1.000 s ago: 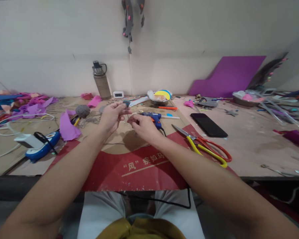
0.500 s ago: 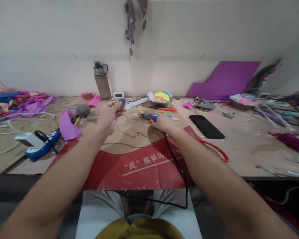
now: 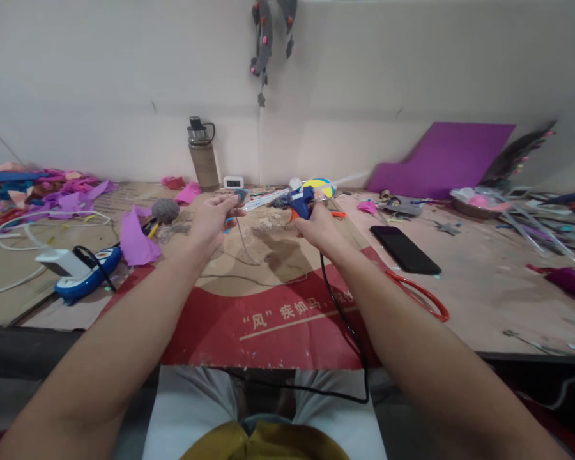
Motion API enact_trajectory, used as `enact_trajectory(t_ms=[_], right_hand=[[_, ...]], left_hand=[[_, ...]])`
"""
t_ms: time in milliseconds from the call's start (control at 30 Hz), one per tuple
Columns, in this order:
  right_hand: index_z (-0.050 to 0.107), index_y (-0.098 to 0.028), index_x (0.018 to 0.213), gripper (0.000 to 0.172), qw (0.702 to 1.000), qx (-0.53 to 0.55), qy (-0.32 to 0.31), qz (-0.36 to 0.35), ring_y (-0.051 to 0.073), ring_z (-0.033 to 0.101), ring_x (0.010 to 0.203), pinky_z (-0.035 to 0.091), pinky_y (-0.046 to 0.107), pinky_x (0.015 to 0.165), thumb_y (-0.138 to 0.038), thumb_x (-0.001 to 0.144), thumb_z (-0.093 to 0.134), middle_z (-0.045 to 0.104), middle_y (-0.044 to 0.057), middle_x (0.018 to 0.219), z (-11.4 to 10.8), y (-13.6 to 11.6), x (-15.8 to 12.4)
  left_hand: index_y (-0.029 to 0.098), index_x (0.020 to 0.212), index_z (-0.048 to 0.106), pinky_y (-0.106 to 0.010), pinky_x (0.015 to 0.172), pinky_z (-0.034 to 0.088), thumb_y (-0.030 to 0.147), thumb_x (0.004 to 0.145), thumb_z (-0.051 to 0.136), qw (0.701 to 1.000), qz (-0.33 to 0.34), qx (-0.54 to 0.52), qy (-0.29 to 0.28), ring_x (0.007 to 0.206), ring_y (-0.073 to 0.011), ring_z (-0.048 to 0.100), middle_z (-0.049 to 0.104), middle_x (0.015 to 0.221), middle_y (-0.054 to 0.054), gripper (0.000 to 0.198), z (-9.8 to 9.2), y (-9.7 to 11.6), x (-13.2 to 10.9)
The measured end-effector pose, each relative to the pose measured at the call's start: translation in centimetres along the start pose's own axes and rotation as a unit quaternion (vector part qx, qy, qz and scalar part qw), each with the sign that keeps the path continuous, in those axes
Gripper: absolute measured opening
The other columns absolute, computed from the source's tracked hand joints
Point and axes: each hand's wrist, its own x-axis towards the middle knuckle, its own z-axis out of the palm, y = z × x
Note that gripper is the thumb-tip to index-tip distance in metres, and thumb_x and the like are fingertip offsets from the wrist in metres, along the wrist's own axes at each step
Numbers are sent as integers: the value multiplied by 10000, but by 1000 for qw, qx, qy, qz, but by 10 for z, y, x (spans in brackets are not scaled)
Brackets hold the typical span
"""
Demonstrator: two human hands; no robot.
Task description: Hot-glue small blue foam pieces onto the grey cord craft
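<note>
My right hand (image 3: 316, 223) is closed around the handle of a blue glue gun (image 3: 303, 202) with an orange trigger. A clear glue stick (image 3: 347, 181) sticks out of its back, and its nozzle points left. From the gun a black cord (image 3: 335, 303) runs down over the cardboard's edge. My left hand (image 3: 215, 220) pinches a small grey-blue piece (image 3: 241, 195), too small to make out fully. Grey yarn (image 3: 242, 236) hangs from that hand and trails over the brown and red cardboard (image 3: 268, 332).
A ball of grey yarn (image 3: 165, 210), purple felt scraps (image 3: 137, 239) and a blue power strip (image 3: 89, 275) lie left. Behind stand a water bottle (image 3: 204, 160) and a small white clock (image 3: 233, 183). At right lie a black phone (image 3: 405, 249) and red-handled scissors (image 3: 421, 294).
My right hand has lifted the glue gun off the cardboard, and its glue stick now shows. My left hand keeps its pinch. The whole view has shifted slightly.
</note>
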Motion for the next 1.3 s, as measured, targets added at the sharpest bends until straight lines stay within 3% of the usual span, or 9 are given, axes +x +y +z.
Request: enact_trajectory(t_ms=[100, 233, 400, 533, 1300], right_hand=[[454, -182, 1086, 410, 997, 79, -8, 14, 175, 603, 610, 492, 330, 563, -162, 684, 532, 625, 57, 860, 3, -21, -6], [463, -218, 1118, 422, 992, 98, -31, -70, 164, 593, 683, 507, 338, 623, -120, 708, 484, 628, 64, 980, 1, -41, -15], [516, -228, 1075, 341, 985, 50, -54, -155, 195, 572, 870, 492, 361, 749, -116, 756, 472, 615, 64, 1040, 0, -40, -19], [487, -206, 1078, 366, 973, 53, -73, -214, 177, 551, 823, 467, 354, 749, -73, 739, 453, 596, 48, 958, 2, -37, -18], [455, -208, 975, 249, 974, -15, -81, -212, 185, 526, 768, 420, 349, 709, -99, 751, 447, 573, 45, 869, 0, -43, -22]], left_hand=[[147, 786, 643, -137, 408, 373, 228, 769, 669, 1000, -7, -3, 4, 551, -56, 612, 692, 781, -28, 87, -1, -1, 2], [147, 771, 642, -137, 405, 384, 205, 771, 660, 1000, -14, -9, 19, 540, -57, 612, 696, 768, -29, 60, -3, -1, 3], [146, 767, 649, -128, 384, 367, 194, 769, 662, 999, -29, -11, 30, 541, -61, 620, 697, 755, -31, 50, -3, 0, 5], [140, 761, 650, -127, 386, 371, 182, 766, 666, 999, -27, -13, 27, 537, -63, 625, 696, 751, -33, 45, -3, 1, 5], [152, 740, 647, -140, 421, 374, 241, 694, 717, 1000, 19, 23, 7, 555, -74, 609, 686, 734, -35, 122, -2, 1, 3]])
